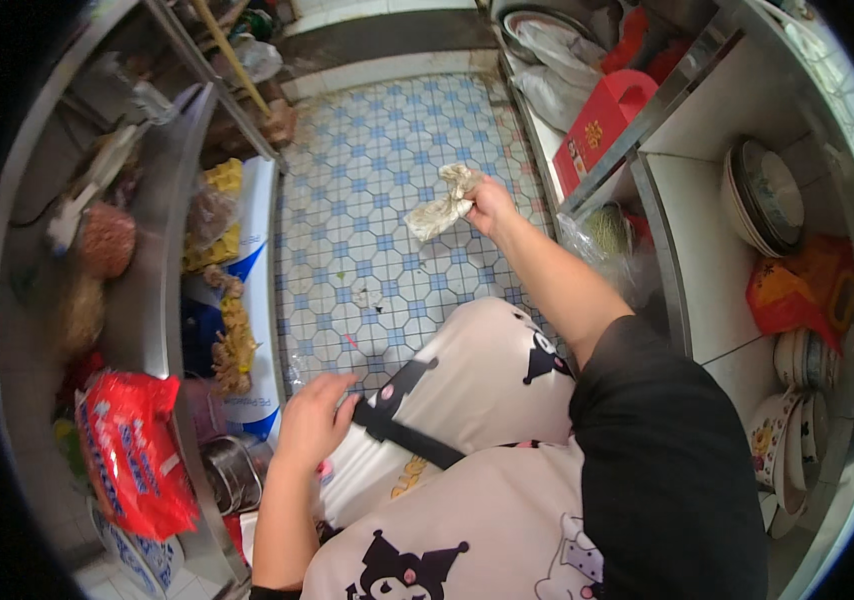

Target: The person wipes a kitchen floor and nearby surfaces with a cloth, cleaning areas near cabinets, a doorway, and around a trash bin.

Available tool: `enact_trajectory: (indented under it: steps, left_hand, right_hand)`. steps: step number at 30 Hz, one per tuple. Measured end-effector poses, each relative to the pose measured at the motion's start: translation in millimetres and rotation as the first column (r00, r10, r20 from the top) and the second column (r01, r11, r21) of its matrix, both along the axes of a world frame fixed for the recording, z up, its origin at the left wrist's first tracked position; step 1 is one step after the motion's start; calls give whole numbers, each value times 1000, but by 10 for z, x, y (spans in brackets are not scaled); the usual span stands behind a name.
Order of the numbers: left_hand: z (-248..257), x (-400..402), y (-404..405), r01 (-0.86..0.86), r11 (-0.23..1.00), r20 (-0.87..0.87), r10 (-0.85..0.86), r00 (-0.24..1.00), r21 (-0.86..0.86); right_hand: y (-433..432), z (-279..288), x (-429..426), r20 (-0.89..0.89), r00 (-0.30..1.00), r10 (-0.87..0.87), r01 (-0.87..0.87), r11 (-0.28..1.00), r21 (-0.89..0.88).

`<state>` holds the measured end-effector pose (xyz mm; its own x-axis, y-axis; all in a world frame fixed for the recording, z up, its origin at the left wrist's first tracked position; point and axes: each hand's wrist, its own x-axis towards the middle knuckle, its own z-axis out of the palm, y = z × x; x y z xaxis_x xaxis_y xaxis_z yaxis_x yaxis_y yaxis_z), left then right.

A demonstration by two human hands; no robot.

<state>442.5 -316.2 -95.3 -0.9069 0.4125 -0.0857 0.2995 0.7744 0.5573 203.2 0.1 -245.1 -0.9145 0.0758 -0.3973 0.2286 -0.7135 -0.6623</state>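
My right hand [488, 205] is closed around a crumpled, stained whitish cloth [438, 214], which hangs from the fingers above the tiled floor [367, 195]. Its material cannot be told for certain. Over my left knee, my left hand [318, 416] holds nothing, its fingers somewhat apart. Both legs, in pale printed clothing, are bent below me. Small scraps of debris [367, 300] lie on the blue and white tiles between the two hands.
On the left, metal shelves [190, 187] hold a red plastic package [138, 450], ginger root [233, 352] and a metal pot [232, 476]. At right, cabinet shelves [686, 202] hold stacked bowls [768, 199], a red carton [599, 124] and plastic bags [550, 94]. A wooden pole [235, 60] leans at upper left.
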Motion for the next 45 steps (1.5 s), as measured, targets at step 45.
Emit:
enact_trajectory:
  steps: [45]
  left_hand:
    - [-1789, -749, 189, 82, 945, 703, 176, 689, -317]
  right_hand:
    - [269, -1748, 429, 486, 595, 640, -755, 237, 612]
